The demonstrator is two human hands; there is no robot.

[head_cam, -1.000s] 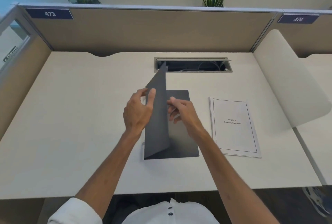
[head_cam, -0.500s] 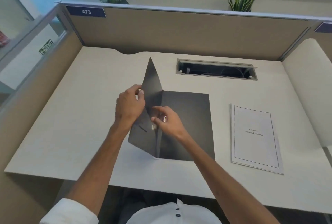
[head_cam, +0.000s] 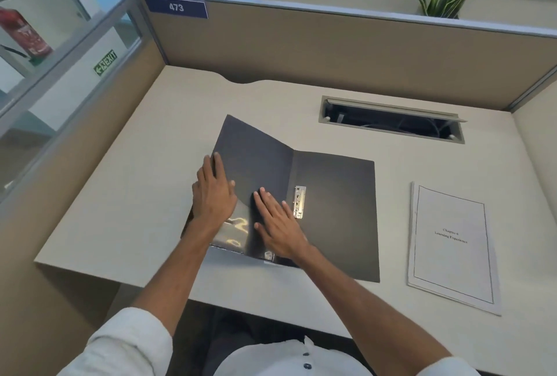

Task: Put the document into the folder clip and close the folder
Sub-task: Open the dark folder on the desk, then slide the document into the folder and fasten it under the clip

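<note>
A pale bench (head_cam: 126, 188) fills most of the frame, walled by tan partitions along the top and left, with a blue "473" plate (head_cam: 175, 7) at the upper left and a cable slot (head_cam: 391, 119) cut into the surface right of centre. The dark folder (head_cam: 334, 209) lies open at the centre of the frame: its right cover sits flat on the bench, while its left cover is raised slightly off the surface. To the right of the folder, apart from it, the document (head_cam: 452, 246) lies flat, a white stapled sheaf with a thin border and small printed title. A glossy clear pocket (head_cam: 233, 232) shows on the lower part of the left cover. The left hand (head_cam: 214, 194) rests with fingers together over the outer edge of the left cover. The right hand (head_cam: 278, 224) lies spread and flat on the same cover near the spine, pinching nothing. Just right of its fingertips sits the metal clip (head_cam: 299, 202), upright along the spine.
</note>
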